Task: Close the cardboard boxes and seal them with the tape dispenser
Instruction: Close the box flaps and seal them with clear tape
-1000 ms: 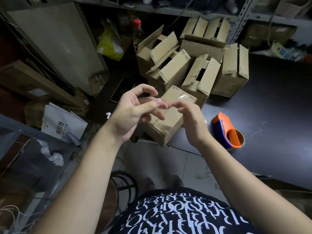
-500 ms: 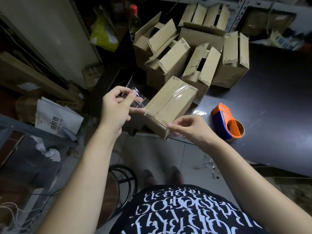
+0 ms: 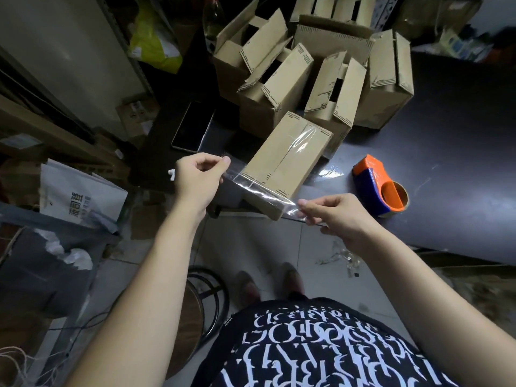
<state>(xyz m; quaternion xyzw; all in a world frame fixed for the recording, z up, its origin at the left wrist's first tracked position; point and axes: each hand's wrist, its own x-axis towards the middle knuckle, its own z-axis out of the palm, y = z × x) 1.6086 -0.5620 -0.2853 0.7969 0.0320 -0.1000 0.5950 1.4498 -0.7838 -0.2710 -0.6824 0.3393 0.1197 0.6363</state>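
Both hands, left (image 3: 195, 177) and right (image 3: 332, 212), pinch a clear tape strip (image 3: 262, 191) taut across the closed box (image 3: 284, 163) edge; next, press it down.

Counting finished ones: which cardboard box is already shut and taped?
The nearest box, clear tape along its top seam; the boxes behind have loose flaps.

**Tally at the packing table**

One taped box (image 3: 287, 163), with five open boxes (image 3: 275, 90) heaped behind it, as far as the pile shows. One tape strip (image 3: 259, 189), one dispenser (image 3: 379, 185), one phone (image 3: 192, 127), one bottle (image 3: 213, 15), one stool (image 3: 195, 317). Two hands: one left hand (image 3: 195, 177), one right hand (image 3: 332, 213).
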